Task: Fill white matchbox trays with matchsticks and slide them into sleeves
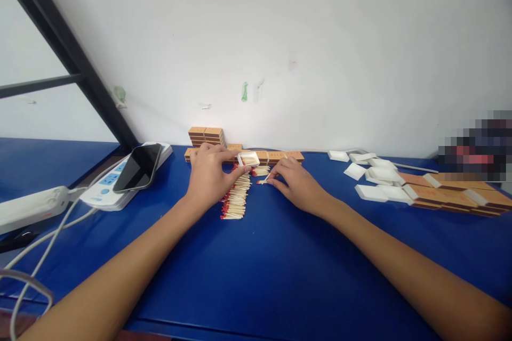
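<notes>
In the middle of the blue table, my left hand (211, 173) grips a small white matchbox tray (248, 159) with some matches in it. Its thumb and fingers pinch the tray's left end. A long row of red-tipped matches (235, 201) lies below and partly behind that hand. To the right, my right hand (295, 184) is closed in a pinch on matches (263, 181), their red heads pointing left near the table. A smaller group of matches (261, 170) lies between the two hands.
Orange matchboxes (285, 156) line the wall, with a stack (206, 136) at the left. At right are white trays (382, 173) and more matchboxes (444, 194). A phone (138, 167) rests on a power strip (106, 189) at left, with white cables (60, 229) trailing frontward.
</notes>
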Motion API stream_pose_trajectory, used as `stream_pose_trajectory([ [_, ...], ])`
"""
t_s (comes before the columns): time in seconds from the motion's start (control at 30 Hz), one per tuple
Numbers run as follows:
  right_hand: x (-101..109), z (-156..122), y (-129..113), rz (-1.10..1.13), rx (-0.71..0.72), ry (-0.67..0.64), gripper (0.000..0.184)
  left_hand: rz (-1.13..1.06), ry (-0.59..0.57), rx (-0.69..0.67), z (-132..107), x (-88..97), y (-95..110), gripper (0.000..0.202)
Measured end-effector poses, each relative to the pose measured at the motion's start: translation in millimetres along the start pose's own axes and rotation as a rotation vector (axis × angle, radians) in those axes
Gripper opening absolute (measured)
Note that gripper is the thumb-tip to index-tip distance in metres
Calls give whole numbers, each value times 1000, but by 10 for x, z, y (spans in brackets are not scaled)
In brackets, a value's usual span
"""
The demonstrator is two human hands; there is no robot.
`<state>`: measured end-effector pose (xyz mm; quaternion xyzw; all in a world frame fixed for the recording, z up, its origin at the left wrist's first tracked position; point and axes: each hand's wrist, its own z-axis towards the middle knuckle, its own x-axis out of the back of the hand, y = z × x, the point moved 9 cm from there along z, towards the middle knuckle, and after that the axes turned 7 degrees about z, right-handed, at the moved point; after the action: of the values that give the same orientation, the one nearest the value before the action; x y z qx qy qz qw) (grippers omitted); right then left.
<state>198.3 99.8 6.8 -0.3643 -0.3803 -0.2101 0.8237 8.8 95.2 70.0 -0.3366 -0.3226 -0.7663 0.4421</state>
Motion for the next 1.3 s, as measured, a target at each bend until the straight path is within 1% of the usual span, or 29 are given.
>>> stream_pose_trajectory([
  [0.23,19,-74,48,47,-58,-69,11,0,-19,-39,-18,-44,32,33],
  [0.4,91,-117,47,49,-76,-114,14,-16,-27,-50,-35,-77,44,31],
  [0.57,146,-157,4,70,-91,-95,6,-3,-32,-77,-57,-106,72,31],
  [0.8,72,-134,-104,59,-70,-116,6,-3,-21,-91,-62,-93,104,34],
  [1.03,46,-108,-95,52,-53,-84,4,-1,-27,-80,-61,-98,99,32],
  [1.13,9,-96,-61,53,-88,-123,10,5,-20,-92,-64,-95,106,34],
  [1.3,17,-105,-33,74,-152,-178,11,10,-23,-89,-61,-88,112,35],
])
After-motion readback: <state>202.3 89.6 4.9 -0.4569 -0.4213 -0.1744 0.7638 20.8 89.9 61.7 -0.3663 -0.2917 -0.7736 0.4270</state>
